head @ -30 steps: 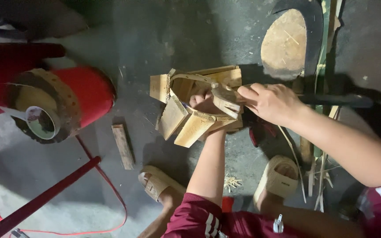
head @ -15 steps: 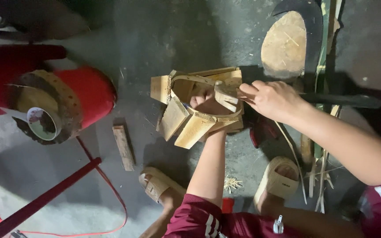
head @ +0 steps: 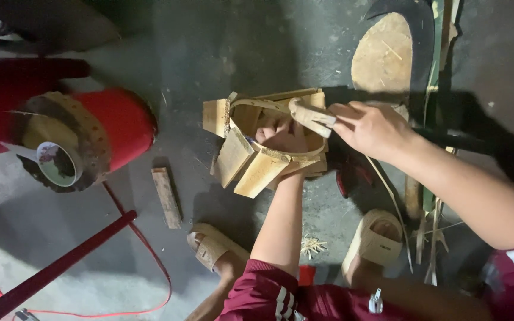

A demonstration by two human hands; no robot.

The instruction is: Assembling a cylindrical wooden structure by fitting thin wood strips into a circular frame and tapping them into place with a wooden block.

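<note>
I hold a small round frame of pale bamboo slats over the dark floor. My left hand reaches up inside its ring and grips the curved band from within. My right hand comes in from the right and pinches a bent bamboo strip at the frame's upper right rim. Several flat slats splay outward at the lower left of the frame.
A red cylinder with a roll of tape on its worn end lies at left. A short wooden block rests on the floor, with a red bar and red cord nearby. My sandalled feet are below, beside bamboo splints and a round wooden block.
My right hand has shifted right and up, pulling the strip's end across the rim. The frame has turned slightly in my left hand.
</note>
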